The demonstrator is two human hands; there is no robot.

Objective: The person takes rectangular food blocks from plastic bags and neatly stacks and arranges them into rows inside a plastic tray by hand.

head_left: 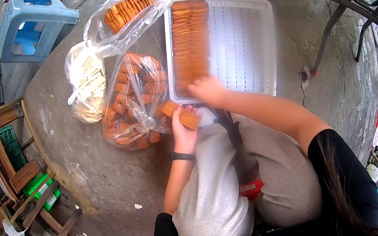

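My left hand is closed around flat brown slabs that look like dried tofu, held beside my knee. My right hand reaches over the near edge of a white plastic basket. Its curled fingers touch the near end of a long row of the same brown slabs, standing on edge along the basket's left side. What those fingers grip is hidden and slightly blurred. Left of the basket lies a knotted clear bag of reddish-brown pieces, close to my left hand.
Another clear bag holds brown slabs at the back. A bag of pale flat pieces lies at the left. A blue stool stands far left, a wooden frame nearer, and metal legs at the right.
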